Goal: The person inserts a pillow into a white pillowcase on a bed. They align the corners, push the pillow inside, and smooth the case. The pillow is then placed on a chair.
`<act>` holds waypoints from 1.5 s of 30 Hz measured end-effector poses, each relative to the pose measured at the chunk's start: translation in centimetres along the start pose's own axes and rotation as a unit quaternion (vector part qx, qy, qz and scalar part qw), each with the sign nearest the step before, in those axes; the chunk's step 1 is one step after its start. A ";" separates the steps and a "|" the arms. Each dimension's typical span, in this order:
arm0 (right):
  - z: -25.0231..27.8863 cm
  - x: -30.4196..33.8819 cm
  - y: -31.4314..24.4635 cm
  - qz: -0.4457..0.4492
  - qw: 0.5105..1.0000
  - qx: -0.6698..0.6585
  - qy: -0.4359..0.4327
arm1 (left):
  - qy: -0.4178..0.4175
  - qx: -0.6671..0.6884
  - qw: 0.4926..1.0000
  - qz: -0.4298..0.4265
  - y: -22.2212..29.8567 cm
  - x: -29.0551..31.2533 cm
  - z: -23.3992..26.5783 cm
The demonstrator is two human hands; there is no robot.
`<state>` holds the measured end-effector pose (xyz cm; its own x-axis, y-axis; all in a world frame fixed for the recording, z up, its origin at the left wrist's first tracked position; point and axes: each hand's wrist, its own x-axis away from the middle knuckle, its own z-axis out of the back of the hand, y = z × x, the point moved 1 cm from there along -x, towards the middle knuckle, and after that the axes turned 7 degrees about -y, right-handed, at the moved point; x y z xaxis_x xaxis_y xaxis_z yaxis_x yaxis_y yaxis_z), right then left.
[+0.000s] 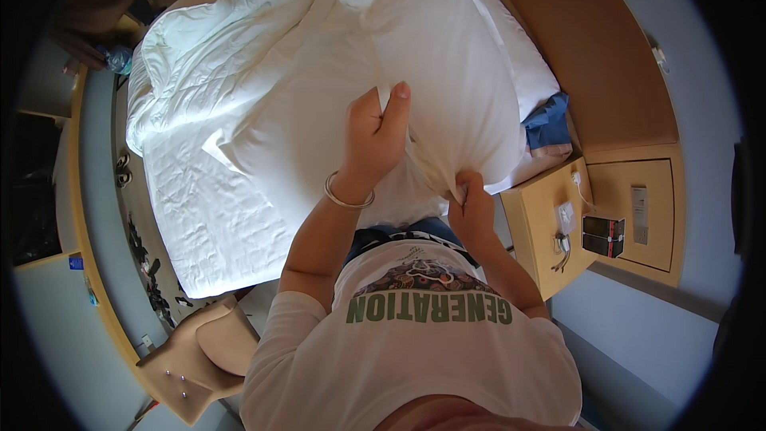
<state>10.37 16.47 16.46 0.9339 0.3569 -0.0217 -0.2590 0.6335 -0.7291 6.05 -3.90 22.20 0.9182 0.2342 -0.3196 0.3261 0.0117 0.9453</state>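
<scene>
A large, puffy white pillow (455, 72) is in front of me over the bed, its cloth gathered in folds at the near end. My left hand (377, 137), with a silver bangle on the wrist, is closed on a white fabric edge, thumb pointing up. Lower and to the right, my right hand (472, 211) pinches the pillow's near corner cloth. A broad white cloth (295, 124) with a pointed corner spreads left of my left hand; whether it joins the pillow I cannot tell.
A rumpled white duvet (199, 44) covers the bed's far left, above a white sheet (215, 223). On the right stand a wooden nightstand (531, 227) with cables, a black box (603, 237) and a brown headboard (590, 56). Blue cloth (547, 124) lies beside it. A tan chair (199, 359) stands lower left.
</scene>
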 end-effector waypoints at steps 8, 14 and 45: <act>-7.7 5.8 10.5 -0.192 0.972 0.024 -0.133 | -0.103 -0.140 0.947 0.268 -18.3 3.4 -2.2; -14.1 9.1 18.0 -0.268 0.958 -0.056 -0.083 | -0.235 -0.214 0.842 0.436 -24.5 16.5 -0.3; -18.4 8.1 13.3 -0.237 0.795 -0.541 -0.141 | -0.379 0.016 0.788 0.485 -16.9 19.0 0.0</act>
<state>19.05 15.17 -6.04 0.7319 0.4896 0.4739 0.6109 -0.1632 -0.7747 17.98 0.32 0.17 0.6061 -0.5301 0.5930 -0.6171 0.1571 0.7711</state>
